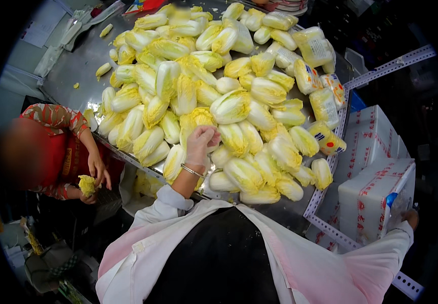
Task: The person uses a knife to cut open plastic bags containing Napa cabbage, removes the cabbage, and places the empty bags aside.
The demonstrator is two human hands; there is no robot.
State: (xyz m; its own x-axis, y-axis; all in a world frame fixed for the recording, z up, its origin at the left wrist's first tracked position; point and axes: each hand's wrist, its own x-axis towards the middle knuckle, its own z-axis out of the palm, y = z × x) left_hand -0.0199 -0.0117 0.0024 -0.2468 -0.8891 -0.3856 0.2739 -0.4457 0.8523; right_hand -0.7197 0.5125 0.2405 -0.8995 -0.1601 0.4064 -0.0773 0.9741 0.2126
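Observation:
My left hand (202, 141), in a clear thin glove with a metal bangle at the wrist, hovers over or rests on the pile of napa cabbages. Its fingers are curled in, with nothing seen in them. Just beyond it lies a yellow leafy cabbage (197, 117), and a paler cabbage (235, 136) is at its right. At the far right my right hand (411, 219) reaches down beside a white carton (374, 197) with red print. Clear plastic (396, 209) shows next to it. That hand is dim and partly hidden, so its grip is unclear.
A metal table (75, 60) carries the heap. Wrapped, labelled cabbages (313, 46) line its right side. A perforated metal rail (334, 237) runs along the right. At left a person in a red apron holds a small yellow cabbage piece (87, 185) near a pale bin (129, 193).

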